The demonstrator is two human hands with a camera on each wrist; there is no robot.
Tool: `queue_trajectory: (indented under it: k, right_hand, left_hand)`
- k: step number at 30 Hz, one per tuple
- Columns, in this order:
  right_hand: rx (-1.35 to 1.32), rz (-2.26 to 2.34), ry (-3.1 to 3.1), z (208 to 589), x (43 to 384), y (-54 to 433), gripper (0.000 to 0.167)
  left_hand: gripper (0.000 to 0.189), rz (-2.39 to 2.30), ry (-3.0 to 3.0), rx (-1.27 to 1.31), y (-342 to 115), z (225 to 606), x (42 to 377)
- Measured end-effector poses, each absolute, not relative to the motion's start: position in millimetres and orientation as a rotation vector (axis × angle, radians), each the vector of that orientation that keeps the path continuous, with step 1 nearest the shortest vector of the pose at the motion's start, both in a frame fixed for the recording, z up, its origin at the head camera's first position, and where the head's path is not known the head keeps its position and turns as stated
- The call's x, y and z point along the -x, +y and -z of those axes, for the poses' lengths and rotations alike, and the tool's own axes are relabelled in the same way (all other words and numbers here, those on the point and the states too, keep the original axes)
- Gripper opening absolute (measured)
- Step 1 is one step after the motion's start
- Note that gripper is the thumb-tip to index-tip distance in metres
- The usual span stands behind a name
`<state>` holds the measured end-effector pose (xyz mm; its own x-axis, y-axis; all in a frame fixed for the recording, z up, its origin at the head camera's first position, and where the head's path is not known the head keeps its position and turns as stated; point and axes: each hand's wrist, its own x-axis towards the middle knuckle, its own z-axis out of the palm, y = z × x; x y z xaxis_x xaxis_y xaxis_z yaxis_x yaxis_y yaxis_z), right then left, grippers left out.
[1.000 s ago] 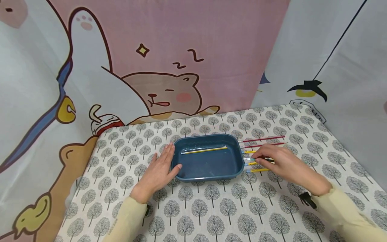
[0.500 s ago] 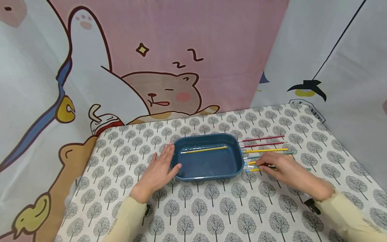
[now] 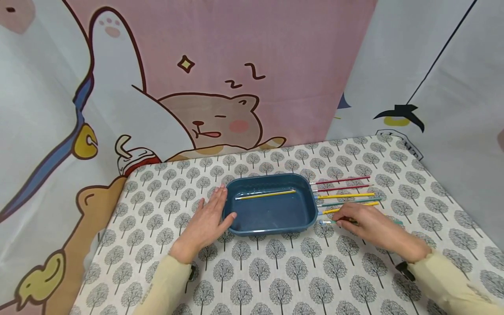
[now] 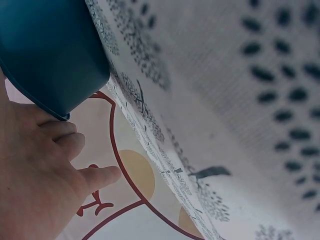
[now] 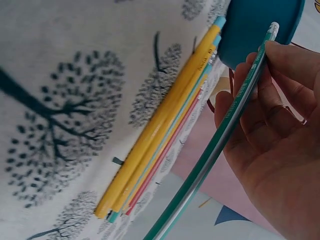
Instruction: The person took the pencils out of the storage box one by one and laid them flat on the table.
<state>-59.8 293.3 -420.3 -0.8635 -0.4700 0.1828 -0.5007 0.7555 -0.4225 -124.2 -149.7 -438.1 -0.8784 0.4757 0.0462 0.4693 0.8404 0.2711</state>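
Observation:
My right hand (image 3: 368, 221) pinches a green pencil (image 5: 220, 127) between thumb and fingers, close to its white eraser end. That end points toward the tray. Beside it on the cloth lie several pencils side by side: yellow pencils (image 5: 155, 122) with blue ends, a teal pencil (image 3: 350, 202) and two red pencils (image 3: 340, 180). The hand partly covers the nearest ones in the head view. At the left end of a dark blue tray (image 3: 271, 231), my left hand (image 3: 206, 223) rests against the wall, fingers stretched out. Inside the tray lies one yellow pencil (image 3: 265, 195).
A tree-patterned cloth (image 3: 256, 280) covers the table. Behind it and along both sides hang printed curtains (image 3: 299, 65) with cartoon animals. The tray's right wall stands close to the ends of the row of pencils.
My right hand has moved nearer to me with the green pencil, from among the row to its near side, uncovering the yellow and teal pencils behind. The left hand and tray stay put.

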Motion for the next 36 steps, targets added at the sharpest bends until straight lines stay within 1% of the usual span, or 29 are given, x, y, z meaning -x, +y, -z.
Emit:
queue_trajectory:
  k: [5,23,36]
  right_hand:
    - [-0.812,-0.702,-2.891,427.7,59.9,294.6,0.022]
    - [-0.805,-0.651,-2.971,439.0,60.8,292.7,0.017]
    - [-0.794,-0.620,-2.984,443.7,61.2,294.6,0.016]
  left_hand:
    - [0.081,-0.437,2.989,-0.768,-149.7,438.0,124.2]
    - [0.078,-0.465,2.991,-0.756,-148.1,436.6,122.6]
    - [0.081,-0.432,2.997,-0.776,-149.1,437.5,123.6]
